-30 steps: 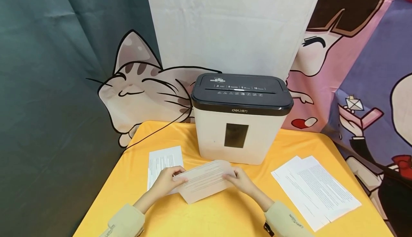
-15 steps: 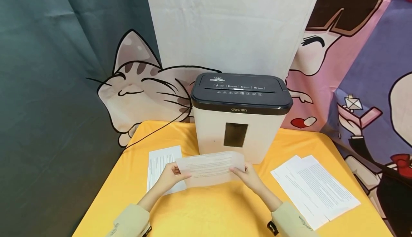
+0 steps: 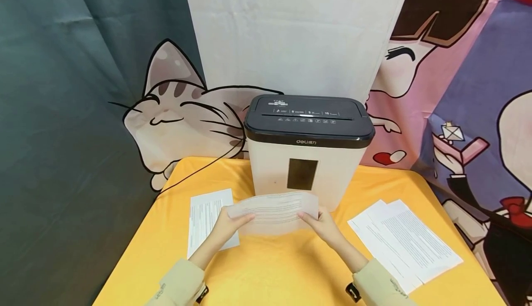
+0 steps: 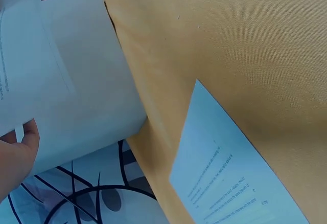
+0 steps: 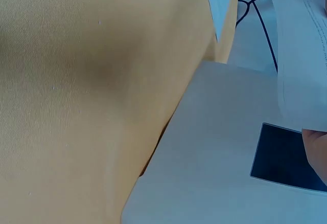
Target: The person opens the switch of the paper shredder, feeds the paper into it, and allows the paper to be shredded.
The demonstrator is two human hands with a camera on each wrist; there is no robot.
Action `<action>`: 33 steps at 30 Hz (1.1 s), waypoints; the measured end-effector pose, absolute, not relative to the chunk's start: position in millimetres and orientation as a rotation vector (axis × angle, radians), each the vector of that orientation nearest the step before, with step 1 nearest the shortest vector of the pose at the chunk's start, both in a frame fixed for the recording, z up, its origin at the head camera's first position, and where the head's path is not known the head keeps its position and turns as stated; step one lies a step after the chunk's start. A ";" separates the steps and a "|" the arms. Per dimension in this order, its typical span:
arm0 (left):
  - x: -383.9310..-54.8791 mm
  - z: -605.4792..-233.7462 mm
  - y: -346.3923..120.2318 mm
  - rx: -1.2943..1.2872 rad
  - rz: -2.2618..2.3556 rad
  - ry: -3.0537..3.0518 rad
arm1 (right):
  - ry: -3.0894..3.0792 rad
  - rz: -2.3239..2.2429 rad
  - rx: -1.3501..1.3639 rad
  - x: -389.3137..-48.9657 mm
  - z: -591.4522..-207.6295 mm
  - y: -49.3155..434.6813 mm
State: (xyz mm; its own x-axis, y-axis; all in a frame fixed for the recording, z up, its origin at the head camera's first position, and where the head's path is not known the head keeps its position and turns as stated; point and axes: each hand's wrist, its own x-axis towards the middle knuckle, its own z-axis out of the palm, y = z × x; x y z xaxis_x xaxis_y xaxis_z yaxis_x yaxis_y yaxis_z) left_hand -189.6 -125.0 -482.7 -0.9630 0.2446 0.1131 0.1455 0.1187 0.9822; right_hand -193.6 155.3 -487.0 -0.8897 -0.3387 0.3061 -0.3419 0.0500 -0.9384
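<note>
A printed sheet of paper is stretched between my two hands in front of the shredder, bowed slightly upward. My left hand pinches its left end, thumb on the near face; my right hand pinches the right end the same way. In the left wrist view the fingers grip the sheet's edge. The right wrist view shows the paper overlapping the shredder front. Behind it stands the white paper shredder with a black lid, a long feed slot and a dark window.
One printed sheet lies on the left of the yellow-covered table, partly behind my left hand. Several overlapping printed sheets lie on the right. A thin black cord runs left from the shredder. Printed cloth hangs behind the table.
Both hands have raised the sheet toward the shredder and levelled it from a tilt. The left hand has moved right and up a little, the right hand slightly right and up.
</note>
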 end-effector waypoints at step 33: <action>-214.6 -424.3 -116.5 0.545 1.877 2.592 | -2.264 2.125 0.672 -204.2 -443.0 180.9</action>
